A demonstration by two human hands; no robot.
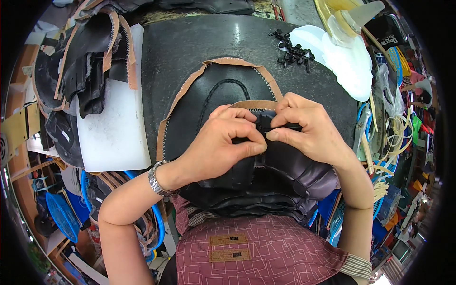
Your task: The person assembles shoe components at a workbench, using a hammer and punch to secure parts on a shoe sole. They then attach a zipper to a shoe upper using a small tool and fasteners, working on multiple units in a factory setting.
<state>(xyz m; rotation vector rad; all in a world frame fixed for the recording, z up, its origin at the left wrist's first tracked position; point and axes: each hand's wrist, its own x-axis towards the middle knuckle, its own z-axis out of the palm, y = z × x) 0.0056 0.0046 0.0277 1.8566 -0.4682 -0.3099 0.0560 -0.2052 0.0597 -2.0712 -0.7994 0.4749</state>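
In front of me lies a black leather boot upper (187,118), its curved edge bordered by a tan strip with zigzag stitching. My left hand (213,142), with a metal watch at the wrist, is closed in a pinch on the upper near its middle. Facing it, my right hand (311,128) pinches thumb to finger at a narrow black zipper-like strip (262,124) between the two hands. Whatever small part sits in the right fingertips is mostly hidden. More black leather folds (247,204) hang below my hands, against my lap.
A dark, rounded work surface (175,45) carries a pile of small black zipper sliders (294,52) beside white, glue-like sheets (349,66). At left, more stitched uppers (88,78) rest on a white board (111,137). Blue baskets (61,216) stand lower left; pale cords (396,133) hang at right.
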